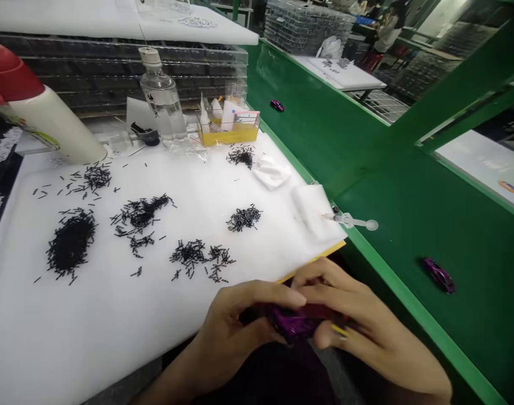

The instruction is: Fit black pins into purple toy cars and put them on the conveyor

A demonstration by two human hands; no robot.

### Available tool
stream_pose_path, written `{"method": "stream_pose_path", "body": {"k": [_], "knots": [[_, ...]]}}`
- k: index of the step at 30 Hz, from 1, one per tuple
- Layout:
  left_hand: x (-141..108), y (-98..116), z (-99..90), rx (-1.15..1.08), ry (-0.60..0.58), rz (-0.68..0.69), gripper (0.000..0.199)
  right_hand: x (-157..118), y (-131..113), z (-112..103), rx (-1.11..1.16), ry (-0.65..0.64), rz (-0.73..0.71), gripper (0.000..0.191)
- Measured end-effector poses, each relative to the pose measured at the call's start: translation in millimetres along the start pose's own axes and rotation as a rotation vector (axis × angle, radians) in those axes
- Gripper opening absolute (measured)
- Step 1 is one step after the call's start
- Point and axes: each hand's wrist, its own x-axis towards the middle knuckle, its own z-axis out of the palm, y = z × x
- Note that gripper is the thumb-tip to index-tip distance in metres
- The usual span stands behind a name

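Note:
Close to my body, just past the table's front edge, both hands are on a shiny purple toy car [294, 324]. My left hand [235, 323] is closed, thumb and index finger pinching the car from the left. My right hand [362, 320] is curled round the car's other end. A slim yellow-tipped piece [339, 331] shows by the right thumb, with a dark red patch beside it; what these belong to is blurred and partly hidden. Small black strip-like parts lie in several heaps, the nearest being one heap [189, 253] beyond my left hand.
On the green conveyor belt at right lie two purple toy cars, one near [439, 275] and one far [277, 105]. A syringe [353, 220] rests on a foam pad [318, 205]. Behind stand a clear bottle [161, 98], a yellow-based box [229, 134] and a red-capped white container [58, 121].

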Motion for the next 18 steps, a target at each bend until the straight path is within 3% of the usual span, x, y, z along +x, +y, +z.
{"method": "stream_pose_path", "body": {"k": [2, 5, 7, 9, 12, 14, 16, 18], "knots": [[-1, 2, 1.7, -0.006, 0.125, 0.043, 0.018, 22, 11, 12, -0.139, -0.004, -0.045, 0.032], [-2, 5, 4.5, 0.135, 0.508, 0.084, 0.012, 46, 42, 29, -0.456, 0.150, -0.166, 0.023], [-1, 6, 5.9, 0.197, 0.648, 0.053, 0.011, 53, 59, 38, -0.524, 0.243, -0.250, 0.026], [0, 6, 6.6, 0.225, 0.675, 0.014, 0.016, 54, 70, 43, -0.505, 0.414, -0.298, 0.030], [3, 5, 5.5, 0.247, 0.648, -0.035, 0.017, 46, 84, 39, -0.467, 0.918, -0.328, 0.051], [4, 3, 3.3, 0.260, 0.642, -0.052, 0.016, 41, 93, 32, -0.371, 1.143, -0.157, 0.057], [5, 0, 0.4, 0.290, 0.630, -0.037, 0.017, 40, 100, 25, -0.219, 1.114, 0.074, 0.040], [6, -3, -2.2, 0.321, 0.612, -0.025, 0.018, 44, 100, 22, -0.091, 1.030, 0.152, 0.025]]}}
